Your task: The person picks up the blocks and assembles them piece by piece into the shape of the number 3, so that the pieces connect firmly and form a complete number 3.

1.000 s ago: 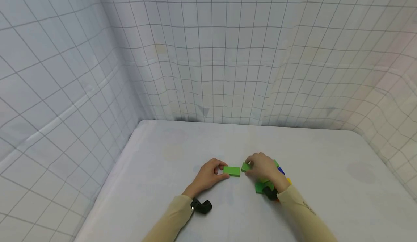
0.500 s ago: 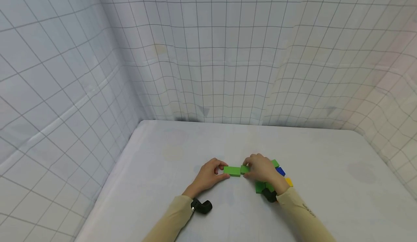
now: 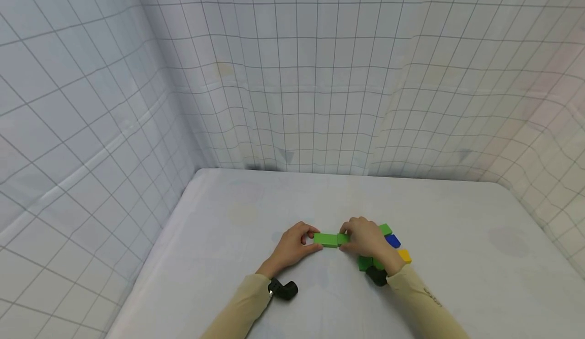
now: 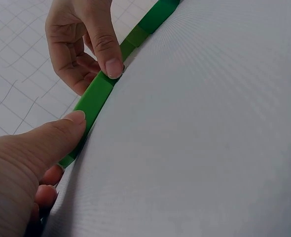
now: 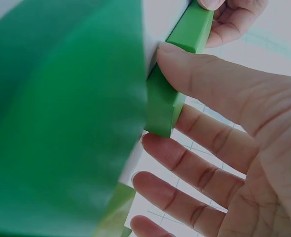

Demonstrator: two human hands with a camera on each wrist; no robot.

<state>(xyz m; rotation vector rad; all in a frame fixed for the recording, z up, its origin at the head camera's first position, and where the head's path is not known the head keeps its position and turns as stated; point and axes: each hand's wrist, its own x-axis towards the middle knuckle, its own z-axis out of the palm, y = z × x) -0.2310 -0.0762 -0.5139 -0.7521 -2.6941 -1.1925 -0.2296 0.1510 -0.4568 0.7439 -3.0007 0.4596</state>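
On the white table, my left hand (image 3: 291, 247) pinches a light green rectangular block (image 3: 325, 240) at its left end, between thumb and fingers. My right hand (image 3: 369, 238) holds a second green block (image 3: 343, 239), thumb on the near side and fingers on the far side. The two blocks lie end to end, meeting in a row. In the right wrist view, the second block (image 5: 160, 106) shows between thumb and index finger, the other fingers spread loosely. A large green block face (image 5: 71, 123) fills the left of that view, blurred.
Beneath and beside my right forearm lie loose blocks: a dark green block (image 3: 365, 263), a blue block (image 3: 393, 240), a yellow block (image 3: 404, 256) and a light green block (image 3: 386, 229). Grid-patterned white curtains (image 3: 311, 100) stand behind the table and at its sides.
My right hand has slid its green block left and straightened it, closing the gap to the other block. The left hand stays in place, holding its block.
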